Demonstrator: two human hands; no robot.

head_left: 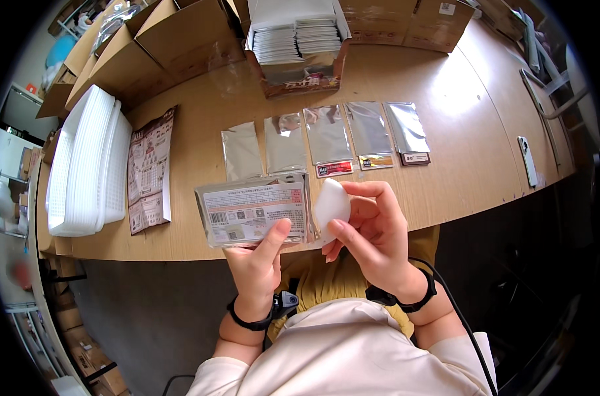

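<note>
Wooden tabletop (471, 145), bright under glare on its right, with an open display box (306, 86) at the back as reference point. Upright packets (286, 43) filled the display box in two stacks; brown cartons (168, 46) stood left of it. Nested white baskets (88, 171) and a printed brown sheet (151, 171) lay nearer and further left than the box, a phone (527, 162) well to its right. Progress, as judged: five silver packets (326, 135) already lay in a row just in front of the box, three with coloured strips at their near edges; the pieces in hand looked unfinished, not yet set down. How many remained could not be told. Left grip (257, 270) was closed on a labelled silver packet (253, 211), in front of the box and nearer than the row, thumb across the label, fingers hidden beneath. Right grip (376, 244) was nearly closed, thumb and forefinger pinching a white rounded piece (333, 204) beside that packet's right edge; contact between the two, unclear.
</note>
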